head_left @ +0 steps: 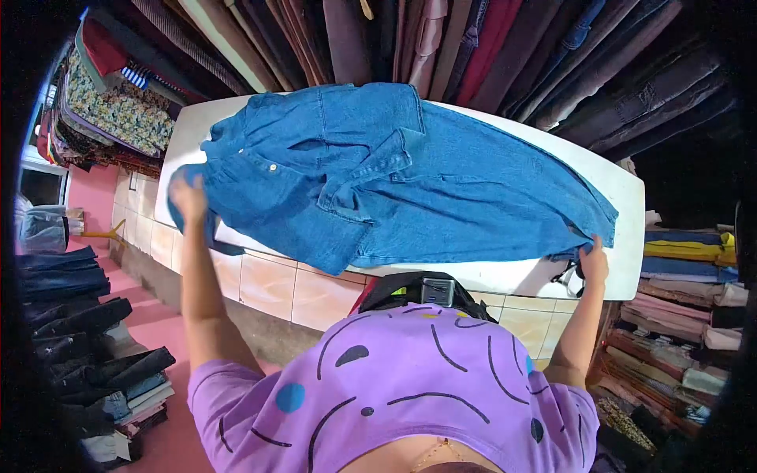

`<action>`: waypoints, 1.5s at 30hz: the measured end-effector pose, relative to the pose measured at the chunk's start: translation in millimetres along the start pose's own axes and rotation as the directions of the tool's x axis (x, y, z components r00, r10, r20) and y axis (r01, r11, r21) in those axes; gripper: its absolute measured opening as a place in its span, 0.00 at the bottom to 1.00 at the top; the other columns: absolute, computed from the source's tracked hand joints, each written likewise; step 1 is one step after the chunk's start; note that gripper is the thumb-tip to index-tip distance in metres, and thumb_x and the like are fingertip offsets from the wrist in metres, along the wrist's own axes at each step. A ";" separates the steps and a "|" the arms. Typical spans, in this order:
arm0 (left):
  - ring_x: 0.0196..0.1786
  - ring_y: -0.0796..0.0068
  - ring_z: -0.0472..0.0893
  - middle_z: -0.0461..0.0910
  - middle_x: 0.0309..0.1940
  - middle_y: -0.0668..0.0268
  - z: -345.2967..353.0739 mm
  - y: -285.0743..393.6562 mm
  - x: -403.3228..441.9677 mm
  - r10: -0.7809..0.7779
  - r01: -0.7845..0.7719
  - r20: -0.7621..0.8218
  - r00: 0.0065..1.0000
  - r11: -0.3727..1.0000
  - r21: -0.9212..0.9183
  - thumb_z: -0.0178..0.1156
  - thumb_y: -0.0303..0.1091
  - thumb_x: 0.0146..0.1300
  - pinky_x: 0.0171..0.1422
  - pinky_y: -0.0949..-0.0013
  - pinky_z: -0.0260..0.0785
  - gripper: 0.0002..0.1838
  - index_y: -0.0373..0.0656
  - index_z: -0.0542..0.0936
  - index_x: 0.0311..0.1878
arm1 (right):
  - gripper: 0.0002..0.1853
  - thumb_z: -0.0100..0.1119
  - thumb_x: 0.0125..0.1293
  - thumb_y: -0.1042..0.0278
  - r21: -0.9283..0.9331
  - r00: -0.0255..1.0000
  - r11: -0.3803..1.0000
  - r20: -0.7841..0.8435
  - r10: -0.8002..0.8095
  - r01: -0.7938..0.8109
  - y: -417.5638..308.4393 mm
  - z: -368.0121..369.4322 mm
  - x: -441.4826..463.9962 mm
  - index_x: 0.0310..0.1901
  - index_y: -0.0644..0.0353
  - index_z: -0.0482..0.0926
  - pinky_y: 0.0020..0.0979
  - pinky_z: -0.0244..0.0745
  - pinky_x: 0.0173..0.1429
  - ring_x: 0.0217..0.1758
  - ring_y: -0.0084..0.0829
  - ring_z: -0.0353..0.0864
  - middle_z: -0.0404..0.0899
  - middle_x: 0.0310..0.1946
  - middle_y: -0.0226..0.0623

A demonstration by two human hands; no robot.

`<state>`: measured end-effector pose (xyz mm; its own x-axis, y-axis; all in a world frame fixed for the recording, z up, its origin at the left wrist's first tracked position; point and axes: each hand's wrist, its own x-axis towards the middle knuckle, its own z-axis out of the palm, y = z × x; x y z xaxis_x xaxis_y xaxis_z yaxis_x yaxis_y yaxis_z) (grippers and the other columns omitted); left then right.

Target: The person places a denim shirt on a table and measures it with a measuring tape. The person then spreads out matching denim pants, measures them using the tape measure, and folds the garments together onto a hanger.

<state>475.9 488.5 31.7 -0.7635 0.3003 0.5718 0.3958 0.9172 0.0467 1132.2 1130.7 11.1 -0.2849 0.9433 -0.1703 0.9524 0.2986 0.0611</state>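
A long blue denim garment [473,197] with a collar and buttons lies spread and rumpled across a white table [627,236]. At its left end, my left hand [189,199] has its fingers closed on a darker part of the denim that hangs over the table edge. My right hand [593,264] pinches the bottom corner of the garment at the far right end. Beside that hand lies a small black and white item [566,274] that I cannot make out. Folds hide parts of the garment.
Hanging trousers [339,47] crowd the far side of the table. Folded clothes [678,315] are stacked at the right, and piles of dark jeans [95,339] stand at the left. A black bag [398,292] sits between my body and the table.
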 end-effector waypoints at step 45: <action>0.62 0.53 0.65 0.68 0.58 0.60 13.1 305.7 -71.9 0.674 -0.450 0.177 0.717 0.642 -0.621 0.62 0.33 0.53 0.65 0.49 0.53 0.24 0.48 0.72 0.56 | 0.19 0.55 0.59 0.55 0.036 0.871 0.873 0.090 0.483 -0.487 59.2 -17.3 -73.7 0.53 0.43 0.73 0.46 0.73 0.50 0.48 0.48 0.78 0.79 0.43 0.48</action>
<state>645.1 750.6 -5.9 -0.3708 0.8801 0.2966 0.9146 0.2907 0.2810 1207.7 1081.4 44.3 0.2214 0.9529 -0.2073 0.9737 -0.2042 0.1013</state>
